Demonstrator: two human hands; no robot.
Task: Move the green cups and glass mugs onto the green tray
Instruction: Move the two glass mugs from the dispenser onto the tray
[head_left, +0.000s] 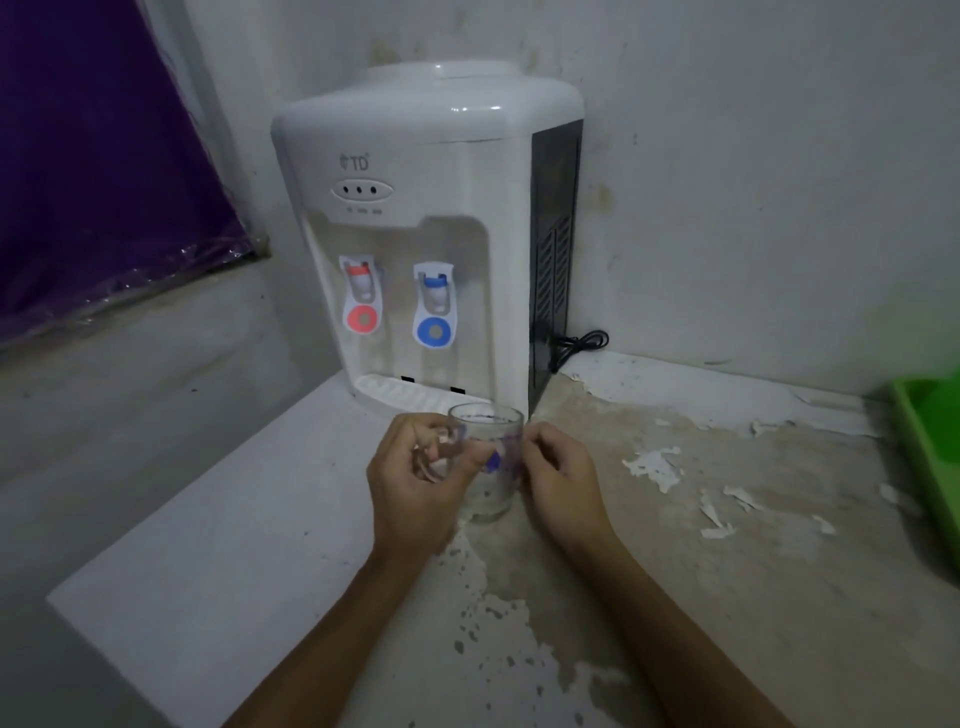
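Note:
A clear glass mug (491, 486) with blue print stands on the counter, just in front of the water dispenser. My left hand (415, 480) is closed around its handle on the left side. On the mug's right side my right hand (561, 480) has its fingertips against the glass wall. The green tray (922, 452) shows only as a corner at the far right edge of the view. No green cups are in view.
A white water dispenser (431, 234) with red and blue taps stands at the back against the wall, its black cord (576, 345) looping on the counter. The counter (727, 519) has peeling paint. Its left edge drops off beside a purple curtain (93, 171).

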